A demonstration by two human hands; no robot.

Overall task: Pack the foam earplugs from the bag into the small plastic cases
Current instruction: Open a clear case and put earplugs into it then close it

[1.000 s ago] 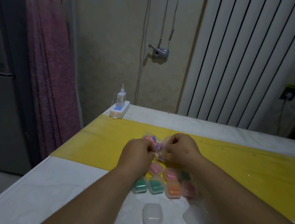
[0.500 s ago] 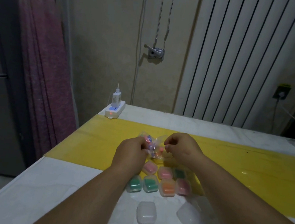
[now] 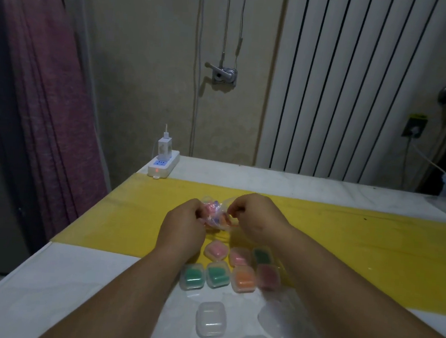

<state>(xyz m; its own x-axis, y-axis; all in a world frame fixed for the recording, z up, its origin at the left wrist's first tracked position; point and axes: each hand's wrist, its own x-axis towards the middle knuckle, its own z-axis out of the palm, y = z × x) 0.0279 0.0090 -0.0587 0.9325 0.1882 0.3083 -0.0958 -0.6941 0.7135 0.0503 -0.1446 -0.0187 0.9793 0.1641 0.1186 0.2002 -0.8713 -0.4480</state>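
Holding bag (image 3: pixel 214 216) pinched between left grip (image 3: pixel 183 224) and right grip (image 3: pixel 255 216), equally near. Just beyond filled cases (image 3: pixel 216 251); empty cases (image 3: pixel 210 318) nearer on bench (image 3: pixel 73 290).

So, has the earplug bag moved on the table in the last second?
No. The bag, gripped by the left hand and right hand, keeps its place relative to the power strip; only the camera shifted.
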